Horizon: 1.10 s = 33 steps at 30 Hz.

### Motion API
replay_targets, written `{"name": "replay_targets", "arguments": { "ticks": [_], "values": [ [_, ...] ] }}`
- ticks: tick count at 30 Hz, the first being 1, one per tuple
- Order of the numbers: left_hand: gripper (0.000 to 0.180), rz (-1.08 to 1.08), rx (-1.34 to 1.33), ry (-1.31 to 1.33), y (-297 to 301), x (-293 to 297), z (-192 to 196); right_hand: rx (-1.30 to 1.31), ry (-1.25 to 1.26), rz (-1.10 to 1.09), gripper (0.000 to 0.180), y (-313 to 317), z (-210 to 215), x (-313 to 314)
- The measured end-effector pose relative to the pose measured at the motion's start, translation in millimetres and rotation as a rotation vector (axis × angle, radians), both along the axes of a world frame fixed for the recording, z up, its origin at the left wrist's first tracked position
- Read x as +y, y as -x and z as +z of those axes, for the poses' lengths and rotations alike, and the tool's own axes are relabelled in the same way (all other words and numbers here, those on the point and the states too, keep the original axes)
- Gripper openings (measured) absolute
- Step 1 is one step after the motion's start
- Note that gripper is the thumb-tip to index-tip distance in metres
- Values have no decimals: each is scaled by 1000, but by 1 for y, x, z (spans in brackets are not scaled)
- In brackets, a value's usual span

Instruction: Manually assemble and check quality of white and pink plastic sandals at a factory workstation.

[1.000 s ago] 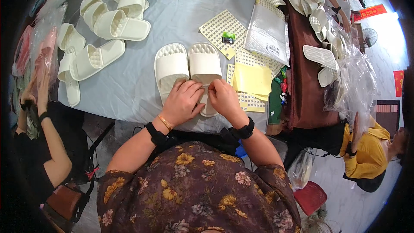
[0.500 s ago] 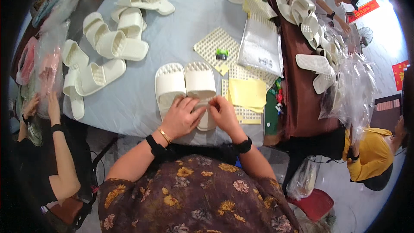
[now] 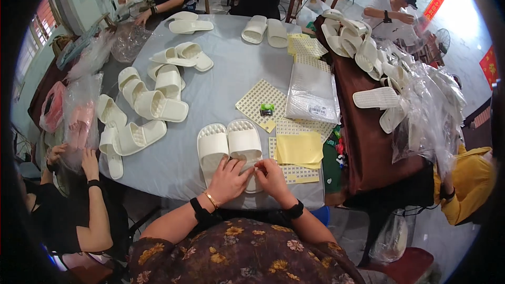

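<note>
A pair of cream-white slide slippers lies side by side in front of me, toes pointing away: a left slipper (image 3: 213, 143) and a right slipper (image 3: 245, 140). My left hand (image 3: 228, 181) rests across both of them, its fingers spread over the insole of the right slipper, just behind the strap. Along that slipper's right edge, my right hand (image 3: 272, 180) has thumb and forefinger pinched together. Whatever is in the pinch is too small to make out. Beside my right hand are yellow backing papers (image 3: 299, 149) and sheets of small printed stickers (image 3: 300, 174).
Several white slippers (image 3: 161, 106) lie at the left, with another pair (image 3: 264, 31) farther back. A silvery bubble mailer (image 3: 313, 92) and a small green-and-black object (image 3: 266, 109) lie right of centre. More slippers (image 3: 375, 98) and clear bags (image 3: 428, 108) cover the brown-draped table. Co-workers surround the tables.
The view has tilted up, so everything sits lower in the picture and people across the table show. Both hands stay at the right slipper, with little visible change in their pose.
</note>
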<state>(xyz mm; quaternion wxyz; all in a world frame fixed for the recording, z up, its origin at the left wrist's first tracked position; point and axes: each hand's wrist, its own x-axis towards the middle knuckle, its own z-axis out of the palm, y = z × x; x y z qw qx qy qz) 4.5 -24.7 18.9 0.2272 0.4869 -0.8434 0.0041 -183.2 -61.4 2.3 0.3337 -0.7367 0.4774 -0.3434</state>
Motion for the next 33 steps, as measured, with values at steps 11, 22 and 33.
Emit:
{"name": "replay_targets", "arguments": {
  "ticks": [11, 22, 33],
  "values": [
    [36, 140, 207, -89, -4, 21, 17, -178, 17, -202, 11, 49, 0, 11],
    [70, 461, 129, -272, 14, -3, 2, -244, 10, -289, 9, 67, -34, 20],
    [58, 521, 183, -22, -56, -8, 32, -318, -52, -300, 8, 60, -30, 24]
  ]
}}
